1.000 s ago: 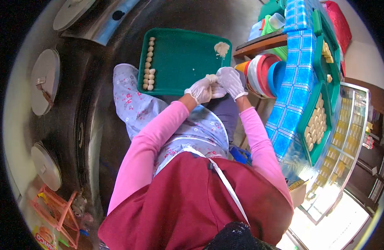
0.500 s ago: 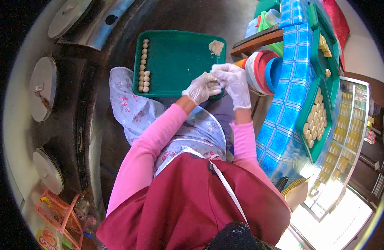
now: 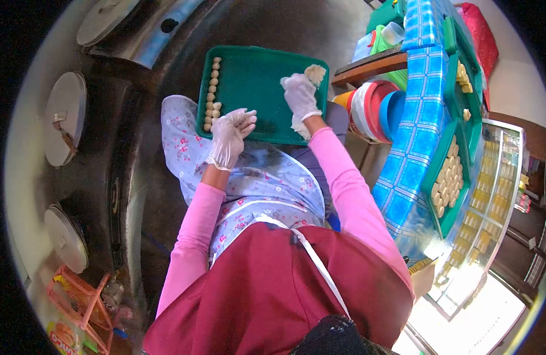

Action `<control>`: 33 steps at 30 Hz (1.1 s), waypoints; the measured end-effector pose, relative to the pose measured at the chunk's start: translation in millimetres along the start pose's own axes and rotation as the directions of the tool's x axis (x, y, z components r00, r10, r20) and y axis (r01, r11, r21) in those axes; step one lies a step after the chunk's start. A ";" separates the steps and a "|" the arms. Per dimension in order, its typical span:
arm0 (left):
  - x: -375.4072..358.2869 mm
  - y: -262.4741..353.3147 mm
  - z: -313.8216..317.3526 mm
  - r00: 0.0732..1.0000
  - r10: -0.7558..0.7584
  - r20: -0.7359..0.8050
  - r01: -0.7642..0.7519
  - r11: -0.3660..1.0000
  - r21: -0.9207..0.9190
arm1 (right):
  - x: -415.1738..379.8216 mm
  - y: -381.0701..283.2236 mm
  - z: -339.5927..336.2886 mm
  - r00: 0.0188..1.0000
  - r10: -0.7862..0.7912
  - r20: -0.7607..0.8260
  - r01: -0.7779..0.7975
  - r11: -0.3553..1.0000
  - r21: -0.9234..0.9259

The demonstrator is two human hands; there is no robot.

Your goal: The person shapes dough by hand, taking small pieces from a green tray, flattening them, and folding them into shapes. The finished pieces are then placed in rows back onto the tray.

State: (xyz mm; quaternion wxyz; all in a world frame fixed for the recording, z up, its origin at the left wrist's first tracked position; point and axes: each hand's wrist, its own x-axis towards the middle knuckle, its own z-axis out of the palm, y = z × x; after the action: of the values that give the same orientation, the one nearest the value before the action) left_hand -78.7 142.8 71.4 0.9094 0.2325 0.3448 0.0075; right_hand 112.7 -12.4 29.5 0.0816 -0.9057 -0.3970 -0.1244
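A green tray [image 3: 258,89] rests at my lap, with a column of pale dough balls [image 3: 213,81] along its left side. My gloved left hand [image 3: 230,133] is over the tray's lower left edge beside the lowest balls, its fingers curled together; whatever it holds, if anything, is hidden. My gloved right hand [image 3: 299,97] is over the tray's right part with fingers bent, just left of a dough lump [image 3: 315,74]. Its fingertips are blurred and I cannot make out what is in them. Another pale piece lies below the right wrist.
On the right, a blue checked cloth [image 3: 412,130] covers a table bearing green trays with shaped dough pieces [image 3: 447,177]. Red and blue tubs [image 3: 392,112] stand beside it. Round metal lids [image 3: 65,118] and an orange basket [image 3: 77,302] are at the left.
My hands have moved apart: the left went left toward the ball column, the right went up and left toward the dough lump. The view has shifted slightly.
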 end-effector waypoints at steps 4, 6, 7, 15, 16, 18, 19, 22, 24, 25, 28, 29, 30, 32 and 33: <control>8.5 -11.5 12.1 0.998 -0.062 0.001 0.062 0.998 0.006 | -17.1 27.3 -8.0 0.995 0.025 0.093 -0.018 0.998 -0.065; 13.3 -18.3 20.3 0.997 -0.081 0.001 0.081 0.996 0.036 | -37.2 31.0 -19.4 0.990 0.043 0.134 -0.023 0.989 -0.143; 13.6 -23.7 23.8 0.996 -0.090 0.030 0.088 0.995 0.050 | -41.2 26.4 -33.1 0.982 0.111 0.151 -0.090 0.986 -0.142; 58.8 -69.2 53.4 0.985 -0.171 0.024 0.173 0.980 -0.096 | -55.4 -18.1 -70.1 0.966 0.241 0.093 -0.230 0.636 0.737; 52.9 -63.9 57.8 0.993 -0.115 -0.016 0.113 0.990 -0.082 | -47.9 -0.4 -71.0 0.997 0.075 0.016 -0.062 0.667 0.742; 47.2 -51.1 60.3 0.992 -0.121 -0.019 0.120 0.991 -0.061 | -34.7 27.8 -65.5 0.973 0.230 0.019 -0.215 0.874 0.435; 48.1 -46.6 59.9 0.989 -0.144 -0.036 0.143 0.989 -0.045 | -23.4 42.0 -59.8 0.991 0.133 -0.024 -0.125 0.970 0.210; 47.2 -45.1 59.7 0.993 -0.106 0.047 0.108 0.993 -0.041 | -3.9 54.4 -32.6 0.994 0.093 0.057 -0.078 0.973 -0.215; 46.9 -46.9 62.8 0.993 0.003 0.119 0.004 0.998 -0.059 | -0.5 54.0 -22.4 0.993 0.072 0.098 -0.036 0.942 -0.334; 52.7 -48.5 60.3 0.986 0.081 0.146 -0.087 0.996 0.034 | 1.0 53.3 -20.7 0.995 0.014 0.098 0.023 0.932 -0.361; 56.9 -45.9 61.0 0.967 0.169 0.189 -0.190 0.977 0.096 | 0.4 53.4 -12.5 0.996 -0.081 0.044 0.091 0.926 -0.367; 56.3 -41.6 62.3 0.978 0.110 0.175 -0.108 0.994 -0.019 | -2.5 54.0 -10.1 0.996 -0.048 0.079 0.073 0.932 -0.355; 54.6 -38.4 64.1 0.985 0.047 0.169 -0.025 0.991 -0.133 | -4.6 53.9 -9.6 0.993 -0.013 0.116 0.053 0.937 -0.345; 52.2 -36.2 65.1 0.983 0.048 0.175 -0.014 0.982 -0.188 | -7.9 54.0 -9.3 0.990 -0.011 0.139 0.051 0.956 -0.287; 51.9 -34.9 66.0 0.983 0.050 0.179 -0.010 0.976 -0.216 | -9.4 55.6 -7.1 0.989 -0.012 0.149 0.051 0.964 -0.260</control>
State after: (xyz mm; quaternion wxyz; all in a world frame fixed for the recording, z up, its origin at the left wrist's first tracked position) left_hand -2.7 93.2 67.2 0.9568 0.1380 0.2532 0.0368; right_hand 146.6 -58.0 30.9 -0.0705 -0.9088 -0.3962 -0.1103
